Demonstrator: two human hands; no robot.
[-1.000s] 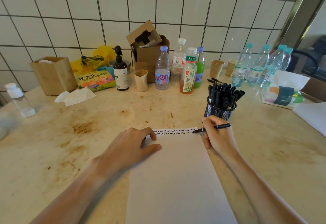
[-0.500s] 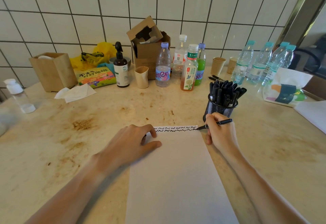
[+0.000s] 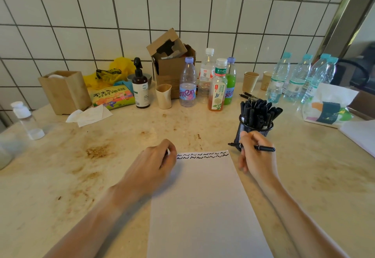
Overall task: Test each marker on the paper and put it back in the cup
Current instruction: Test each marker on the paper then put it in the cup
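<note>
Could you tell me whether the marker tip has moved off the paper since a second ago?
Yes. The marker tip was at the paper's top right corner; now it sits right of it, toward the cup.

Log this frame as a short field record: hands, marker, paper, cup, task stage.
left hand: rests curled at the paper's top left corner
right hand: holds a black marker, uncapped tip pointing left, beside the paper's top right corner
paper: white sheet, two rows of black squiggles along its top edge
cup: black mesh, packed with black markers, behind the right hand
stage: marker not yet back in cup
</note>
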